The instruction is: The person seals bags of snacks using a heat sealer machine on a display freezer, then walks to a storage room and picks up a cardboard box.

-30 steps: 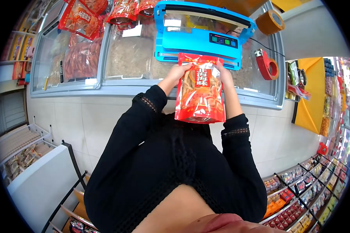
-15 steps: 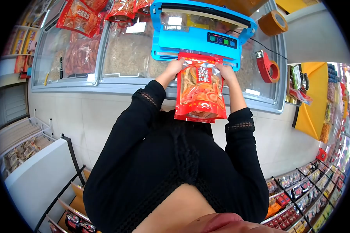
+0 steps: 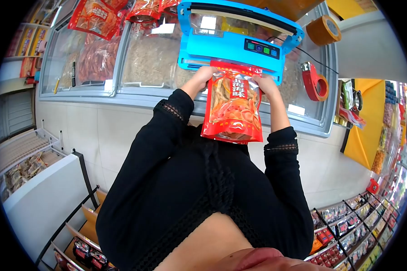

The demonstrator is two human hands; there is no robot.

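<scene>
Left hand (image 3: 204, 76) and right hand (image 3: 266, 85) clamp either edge of a glossy, red-bordered plastic pouch (image 3: 234, 108) toward its far end, tan pieces (image 3: 219, 98) showing inside, at a boxy blue machine's (image 3: 219, 45) near side.

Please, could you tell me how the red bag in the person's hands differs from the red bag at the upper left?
The held bag is gripped near its top by the left hand and right hand; no hand touches the upper-left bag.
The held bag shows almost whole; the upper-left bag is cut off by the picture's top edge.
Both are red, with printed labels.
</scene>
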